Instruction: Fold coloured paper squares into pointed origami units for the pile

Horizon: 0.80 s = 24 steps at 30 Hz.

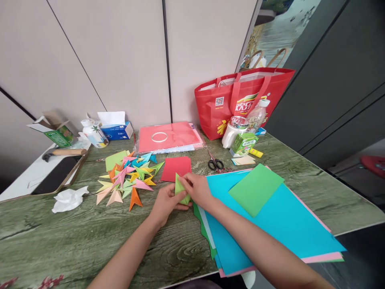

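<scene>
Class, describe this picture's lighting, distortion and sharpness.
Head view: soft light, no hard shadows; the middle wall seam is nearly upright, the left seam slants, likely wide-angle stretch; edges of the held paper show, small print on the tissue box is unreadable.

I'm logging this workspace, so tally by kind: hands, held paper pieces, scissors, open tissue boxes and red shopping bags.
Hands: 2 (left hand, right hand)
Held folded green paper: 1
Scissors: 1
Open tissue box: 1
Red shopping bag: 1
Total: 6
</scene>
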Each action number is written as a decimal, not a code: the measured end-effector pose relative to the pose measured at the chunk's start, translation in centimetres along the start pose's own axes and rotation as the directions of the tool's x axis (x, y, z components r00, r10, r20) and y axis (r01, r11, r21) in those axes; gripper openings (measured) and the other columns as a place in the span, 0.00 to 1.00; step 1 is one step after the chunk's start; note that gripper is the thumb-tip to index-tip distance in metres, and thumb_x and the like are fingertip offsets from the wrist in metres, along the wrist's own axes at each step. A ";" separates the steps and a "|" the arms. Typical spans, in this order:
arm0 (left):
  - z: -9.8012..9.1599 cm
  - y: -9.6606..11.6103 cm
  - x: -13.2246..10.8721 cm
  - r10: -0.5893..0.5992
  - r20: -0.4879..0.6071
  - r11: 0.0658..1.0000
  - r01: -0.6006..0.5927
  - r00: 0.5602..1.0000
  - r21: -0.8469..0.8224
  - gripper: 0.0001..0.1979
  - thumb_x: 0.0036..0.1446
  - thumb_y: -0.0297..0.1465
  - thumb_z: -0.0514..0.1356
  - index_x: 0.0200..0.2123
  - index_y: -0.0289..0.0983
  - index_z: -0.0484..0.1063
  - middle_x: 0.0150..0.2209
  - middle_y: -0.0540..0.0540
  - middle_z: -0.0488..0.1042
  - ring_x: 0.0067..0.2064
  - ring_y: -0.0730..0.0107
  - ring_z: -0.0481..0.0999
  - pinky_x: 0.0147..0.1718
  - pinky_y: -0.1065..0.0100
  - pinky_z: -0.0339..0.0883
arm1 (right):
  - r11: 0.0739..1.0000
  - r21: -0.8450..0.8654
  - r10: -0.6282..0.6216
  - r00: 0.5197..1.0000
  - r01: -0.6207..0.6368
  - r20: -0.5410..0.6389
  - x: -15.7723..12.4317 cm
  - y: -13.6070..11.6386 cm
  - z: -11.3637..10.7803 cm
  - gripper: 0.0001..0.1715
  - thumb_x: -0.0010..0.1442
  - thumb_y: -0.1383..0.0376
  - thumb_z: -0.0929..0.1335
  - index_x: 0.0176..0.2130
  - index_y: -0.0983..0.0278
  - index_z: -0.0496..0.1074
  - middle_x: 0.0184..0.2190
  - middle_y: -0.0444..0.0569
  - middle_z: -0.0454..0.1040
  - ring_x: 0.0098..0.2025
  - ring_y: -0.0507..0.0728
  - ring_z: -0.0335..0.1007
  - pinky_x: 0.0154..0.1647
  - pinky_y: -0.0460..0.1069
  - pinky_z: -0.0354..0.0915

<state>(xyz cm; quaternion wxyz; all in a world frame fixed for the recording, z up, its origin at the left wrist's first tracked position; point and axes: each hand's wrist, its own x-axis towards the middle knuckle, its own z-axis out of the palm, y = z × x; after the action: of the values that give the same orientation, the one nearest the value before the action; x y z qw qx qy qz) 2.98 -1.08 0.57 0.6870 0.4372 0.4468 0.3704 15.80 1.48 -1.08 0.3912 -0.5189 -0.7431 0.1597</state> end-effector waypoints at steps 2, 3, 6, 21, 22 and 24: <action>-0.1 0.0 0.0 0.007 -0.002 1.000 -0.007 1.000 0.014 0.14 0.40 0.35 0.64 0.31 0.33 0.71 0.26 0.47 0.74 0.28 0.66 0.75 0.28 0.64 0.70 | 1.000 0.008 -0.030 0.999 0.030 0.020 0.0 0.0 -0.1 0.17 0.58 0.59 0.60 0.23 0.64 0.66 0.18 0.43 0.66 0.22 0.49 0.59 0.25 0.44 0.52; -0.1 -0.1 0.0 0.021 -0.012 1.000 -0.020 1.000 0.020 0.14 0.40 0.35 0.65 0.30 0.33 0.71 0.26 0.47 0.74 0.28 0.67 0.74 0.26 0.66 0.70 | 0.999 0.027 -0.035 0.999 0.035 0.026 0.1 -0.1 -0.1 0.17 0.58 0.59 0.60 0.23 0.64 0.67 0.19 0.44 0.66 0.22 0.49 0.59 0.26 0.44 0.52; -0.2 -0.2 0.2 0.076 -0.075 0.997 -0.074 0.994 0.026 0.13 0.39 0.34 0.65 0.28 0.32 0.72 0.24 0.48 0.72 0.24 0.73 0.69 0.18 0.74 0.65 | 0.986 0.169 0.000 0.999 -0.006 0.034 0.2 -0.2 -0.2 0.16 0.57 0.60 0.61 0.24 0.64 0.68 0.20 0.44 0.68 0.23 0.49 0.60 0.26 0.44 0.54; -0.6 0.5 0.6 0.067 -0.285 0.947 -0.151 0.956 -0.283 0.12 0.38 0.31 0.66 0.28 0.31 0.72 0.23 0.49 0.71 0.22 0.77 0.67 0.17 0.76 0.60 | 0.519 0.778 0.269 0.932 -0.353 0.244 0.9 -0.5 -0.1 0.16 0.42 0.59 0.71 0.31 0.65 0.67 0.26 0.44 0.70 0.26 0.51 0.67 0.28 0.46 0.64; -0.6 0.5 0.6 0.061 -0.272 0.947 -0.142 0.960 -0.288 0.12 0.39 0.31 0.66 0.29 0.32 0.72 0.25 0.48 0.72 0.23 0.76 0.68 0.18 0.75 0.62 | 0.511 0.787 0.282 0.932 -0.345 0.226 1.0 -0.4 -0.2 0.16 0.42 0.60 0.70 0.32 0.64 0.66 0.25 0.44 0.70 0.26 0.50 0.66 0.27 0.46 0.64; -0.7 0.5 0.5 0.051 -0.244 0.947 -0.124 0.968 -0.295 0.13 0.39 0.30 0.66 0.31 0.32 0.72 0.27 0.47 0.73 0.24 0.74 0.70 0.20 0.74 0.64 | 0.518 0.794 0.286 0.939 -0.318 0.189 1.1 -0.2 -0.3 0.15 0.43 0.60 0.70 0.31 0.64 0.66 0.24 0.43 0.69 0.25 0.50 0.65 0.26 0.45 0.63</action>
<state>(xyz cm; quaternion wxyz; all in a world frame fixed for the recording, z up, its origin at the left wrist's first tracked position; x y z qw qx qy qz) 2.45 -0.25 0.70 0.6722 0.2975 0.4414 0.5146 15.70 2.33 -0.32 0.5387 -0.3984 -0.4907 0.5571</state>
